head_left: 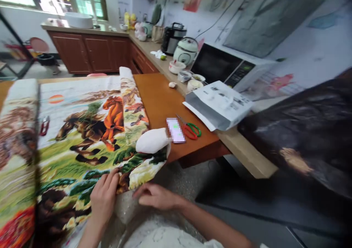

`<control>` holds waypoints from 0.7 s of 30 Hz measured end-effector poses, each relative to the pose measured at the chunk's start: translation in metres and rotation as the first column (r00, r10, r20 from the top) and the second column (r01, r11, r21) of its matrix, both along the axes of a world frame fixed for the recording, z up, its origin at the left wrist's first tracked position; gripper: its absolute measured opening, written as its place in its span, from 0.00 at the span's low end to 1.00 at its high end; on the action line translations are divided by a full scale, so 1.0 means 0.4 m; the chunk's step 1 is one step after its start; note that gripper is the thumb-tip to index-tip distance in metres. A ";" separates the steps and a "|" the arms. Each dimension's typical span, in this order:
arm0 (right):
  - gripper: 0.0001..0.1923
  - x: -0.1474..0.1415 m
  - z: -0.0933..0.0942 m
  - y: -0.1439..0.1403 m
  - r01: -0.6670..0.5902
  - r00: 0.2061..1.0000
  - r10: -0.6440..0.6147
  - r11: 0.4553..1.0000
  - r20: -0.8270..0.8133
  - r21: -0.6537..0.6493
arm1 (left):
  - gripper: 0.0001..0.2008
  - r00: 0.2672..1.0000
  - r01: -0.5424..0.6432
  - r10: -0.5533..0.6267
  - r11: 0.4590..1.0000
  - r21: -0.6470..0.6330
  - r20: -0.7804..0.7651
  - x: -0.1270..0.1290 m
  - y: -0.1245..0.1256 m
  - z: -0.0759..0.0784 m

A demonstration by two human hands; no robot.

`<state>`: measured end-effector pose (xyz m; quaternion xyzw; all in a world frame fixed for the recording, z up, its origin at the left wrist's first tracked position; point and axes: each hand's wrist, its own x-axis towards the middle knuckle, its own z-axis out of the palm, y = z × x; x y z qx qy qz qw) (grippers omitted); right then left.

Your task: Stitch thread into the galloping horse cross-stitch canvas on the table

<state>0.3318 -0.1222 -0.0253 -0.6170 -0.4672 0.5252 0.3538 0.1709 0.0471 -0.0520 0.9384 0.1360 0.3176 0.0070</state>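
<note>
- The horse tapestry [82,130] lies across the orange table [159,97], its near edge hanging off toward you; soft, limp cloth, light for its size, so it will sag and slide.
- Your left hand [103,198] lies flat, fingers spread, on the near hem, pressing rather than pinching.
- Your right hand [156,196] rests just under the corner, fingers loosely curled; whether it grips cloth is unclear.
- Take hold at the hem corners or the rolled side [129,94].
- Rightward, the scissors [192,130] lie close to the roll; bare tabletop runs beyond them.
</note>
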 end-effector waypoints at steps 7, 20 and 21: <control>0.22 0.302 0.004 -0.138 0.606 0.480 -0.779 0.627 0.404 0.489 | 0.11 0.998 0.066 -0.064 0.991 0.112 -0.026 -0.012 -0.015 -0.032; 0.19 0.412 -0.084 -0.105 0.410 0.060 -0.870 0.468 0.489 0.783 | 0.13 0.997 0.071 -0.070 0.989 0.128 -0.009 -0.022 -0.034 -0.039; 0.19 0.401 -0.070 -0.105 0.421 0.032 -0.900 0.407 0.435 0.811 | 0.13 0.997 0.073 -0.072 0.990 0.121 -0.015 -0.026 -0.035 -0.038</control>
